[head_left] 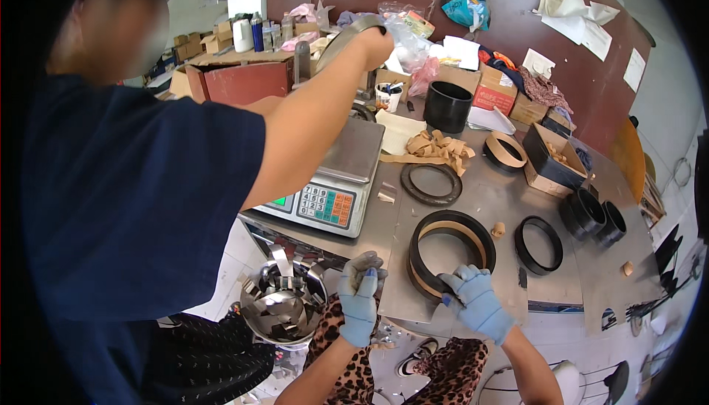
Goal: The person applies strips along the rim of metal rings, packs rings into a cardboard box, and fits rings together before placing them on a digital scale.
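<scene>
Both my hands wear light blue gloves with darkened fingertips. At the table's near edge, my right hand [480,303] is closed on the near right rim of a large black ring [415,261]. A tan strip [473,231] lines that ring, which lies flat on the metal tabletop. Left of the ring and apart from it, my left hand [360,298] is raised with its fingers curled together. Whatever those fingers may hold is hidden. A smaller black ring [538,245] lies to the right, and a flat dark ring [431,185] lies behind the large one.
A co-worker in a dark shirt [140,205] reaches over the digital scale [325,202] at left, holding a metal ring [343,39]. Below stands a bucket [314,287] of metal strips. Tan strips [439,148], a black cylinder [447,107] and boxes [495,89] sit farther back.
</scene>
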The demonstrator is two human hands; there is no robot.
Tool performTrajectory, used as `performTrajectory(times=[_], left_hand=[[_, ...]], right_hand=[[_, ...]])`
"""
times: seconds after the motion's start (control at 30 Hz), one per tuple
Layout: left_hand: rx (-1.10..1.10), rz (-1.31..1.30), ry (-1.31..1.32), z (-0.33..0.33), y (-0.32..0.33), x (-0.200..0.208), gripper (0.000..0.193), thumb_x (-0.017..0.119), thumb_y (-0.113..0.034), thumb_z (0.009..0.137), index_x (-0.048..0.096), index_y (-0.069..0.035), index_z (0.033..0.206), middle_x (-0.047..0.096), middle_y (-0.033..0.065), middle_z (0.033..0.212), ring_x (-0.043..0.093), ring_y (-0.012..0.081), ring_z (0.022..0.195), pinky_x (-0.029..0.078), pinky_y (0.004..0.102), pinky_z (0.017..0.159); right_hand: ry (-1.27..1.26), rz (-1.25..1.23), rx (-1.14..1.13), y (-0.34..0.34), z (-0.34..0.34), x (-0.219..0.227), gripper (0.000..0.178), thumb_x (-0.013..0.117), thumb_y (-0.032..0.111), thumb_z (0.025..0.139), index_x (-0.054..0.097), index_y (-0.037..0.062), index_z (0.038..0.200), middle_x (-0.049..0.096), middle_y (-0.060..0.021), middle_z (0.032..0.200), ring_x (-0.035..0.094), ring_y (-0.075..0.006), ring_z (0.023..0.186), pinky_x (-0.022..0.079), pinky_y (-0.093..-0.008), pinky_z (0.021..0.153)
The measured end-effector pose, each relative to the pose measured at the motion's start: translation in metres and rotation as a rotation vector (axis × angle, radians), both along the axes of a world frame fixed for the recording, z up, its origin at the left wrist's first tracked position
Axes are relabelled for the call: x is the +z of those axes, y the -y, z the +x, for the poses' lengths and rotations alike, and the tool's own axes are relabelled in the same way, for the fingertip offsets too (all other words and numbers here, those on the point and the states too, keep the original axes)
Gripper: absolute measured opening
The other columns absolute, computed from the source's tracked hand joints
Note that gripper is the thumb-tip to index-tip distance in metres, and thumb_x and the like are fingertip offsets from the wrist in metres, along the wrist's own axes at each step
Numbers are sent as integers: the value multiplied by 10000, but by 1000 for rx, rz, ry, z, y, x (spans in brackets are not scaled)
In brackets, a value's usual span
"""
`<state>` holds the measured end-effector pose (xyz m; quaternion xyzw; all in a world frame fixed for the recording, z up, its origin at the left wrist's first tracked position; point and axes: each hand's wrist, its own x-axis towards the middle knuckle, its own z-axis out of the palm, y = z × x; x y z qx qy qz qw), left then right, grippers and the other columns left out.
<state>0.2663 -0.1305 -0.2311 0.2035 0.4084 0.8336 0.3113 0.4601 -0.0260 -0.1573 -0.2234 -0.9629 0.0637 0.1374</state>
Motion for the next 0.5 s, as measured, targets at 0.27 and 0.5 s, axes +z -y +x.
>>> performTrajectory(times=[0.27,0.5], left_hand=[[-189,-108,179,32,16,3,275,546,-140,935,561,-43,1192,650,58,1043,627,119,849,496,238,736],[-572,-206,404,102,45,-18,252,545,-147,966,556,-42,1195,636,30,1080,626,103,896,498,215,749]], right_hand=[[48,0,-20,1,-4,-2,365,674,264,783,621,93,1102,557,-81,934,534,-263,911,356,-392,815],[320,86,-12,-16,2,-13,306,730,307,717,631,106,926,582,-70,865,581,-254,880,381,-390,801]])
